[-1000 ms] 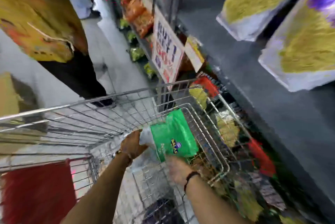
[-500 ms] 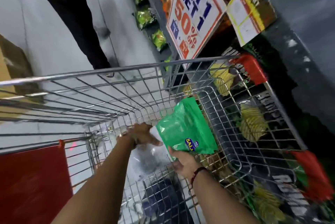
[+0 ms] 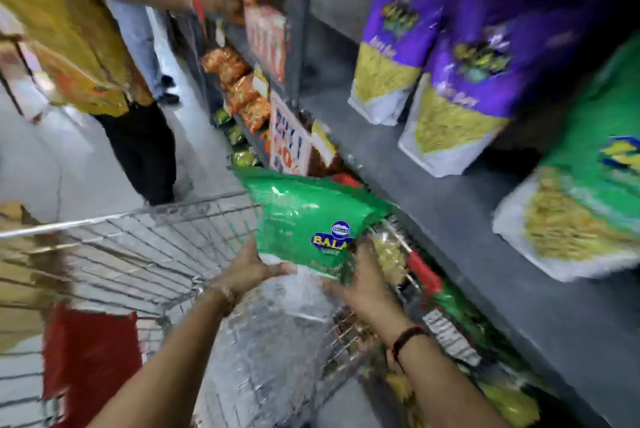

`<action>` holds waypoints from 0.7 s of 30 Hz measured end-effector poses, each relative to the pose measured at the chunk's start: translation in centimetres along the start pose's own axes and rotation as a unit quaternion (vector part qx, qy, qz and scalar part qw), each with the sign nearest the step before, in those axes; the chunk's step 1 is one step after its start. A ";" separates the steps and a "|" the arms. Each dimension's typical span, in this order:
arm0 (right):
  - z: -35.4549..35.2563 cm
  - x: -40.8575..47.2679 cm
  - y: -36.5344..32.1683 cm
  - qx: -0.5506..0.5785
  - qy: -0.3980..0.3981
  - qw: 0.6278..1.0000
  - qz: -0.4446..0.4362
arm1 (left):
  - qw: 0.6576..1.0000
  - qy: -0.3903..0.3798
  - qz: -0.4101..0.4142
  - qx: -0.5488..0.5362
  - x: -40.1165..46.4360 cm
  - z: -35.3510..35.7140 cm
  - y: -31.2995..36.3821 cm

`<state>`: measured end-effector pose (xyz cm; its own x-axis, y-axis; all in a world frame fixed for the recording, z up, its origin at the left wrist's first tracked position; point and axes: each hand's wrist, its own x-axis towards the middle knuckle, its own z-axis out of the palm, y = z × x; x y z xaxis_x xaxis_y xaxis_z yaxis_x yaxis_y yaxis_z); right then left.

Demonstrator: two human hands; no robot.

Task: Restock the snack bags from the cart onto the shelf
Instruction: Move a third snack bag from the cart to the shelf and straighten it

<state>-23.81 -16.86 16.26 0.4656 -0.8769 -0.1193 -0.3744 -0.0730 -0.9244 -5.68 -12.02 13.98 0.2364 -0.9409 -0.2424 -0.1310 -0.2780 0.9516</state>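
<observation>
A green snack bag [image 3: 304, 219] with a blue and yellow logo is held above the wire cart [image 3: 145, 254], level with its rim. My left hand [image 3: 249, 268] grips the bag's lower left corner. My right hand [image 3: 360, 282] holds its lower right edge near the logo. The grey shelf [image 3: 460, 226] runs along the right. On it stand two purple snack bags [image 3: 460, 95] and one green snack bag [image 3: 588, 192]. A clear plastic wrap [image 3: 277, 330] lies in the cart under my hands.
Another person in a yellow top and black trousers [image 3: 138, 147] stands just beyond the cart, reaching toward orange packets [image 3: 239, 81] on the far shelves. A red and blue offer sign [image 3: 291, 143] hangs off the shelf edge. More packets [image 3: 450, 309] fill the lower shelf beside the cart.
Both hands have lifted the green bag up out of the cart and toward the shelf on the right. My view has swung up so the shelf with purple bags is back in sight.
</observation>
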 end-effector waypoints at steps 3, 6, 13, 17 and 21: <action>-4.6 -5.7 -2.7 -0.033 0.031 0.996 -0.082 | 0.995 -0.072 0.072 0.001 -2.6 2.9 7.1; -9.7 -11.9 -3.6 0.026 0.102 0.990 -0.099 | 0.977 -0.171 0.127 0.015 -6.0 8.1 13.1; -21.6 -28.6 -1.8 0.046 0.290 0.955 -0.053 | 0.924 -0.322 0.186 0.087 -12.0 25.8 19.3; -26.4 -36.9 0.2 -0.003 0.380 0.925 -0.015 | 0.895 -0.395 0.187 0.095 -16.5 35.5 20.1; -31.3 -42.0 2.4 -0.056 0.421 0.905 0.027 | 0.874 -0.436 0.191 0.099 -19.2 43.5 20.4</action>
<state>-69.41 4.94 30.39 -0.3142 -0.9280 0.2000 -0.4797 -0.0266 -0.8770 -54.77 -8.06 29.83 -0.6723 -0.7387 -0.0483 -0.2242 0.1410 0.9643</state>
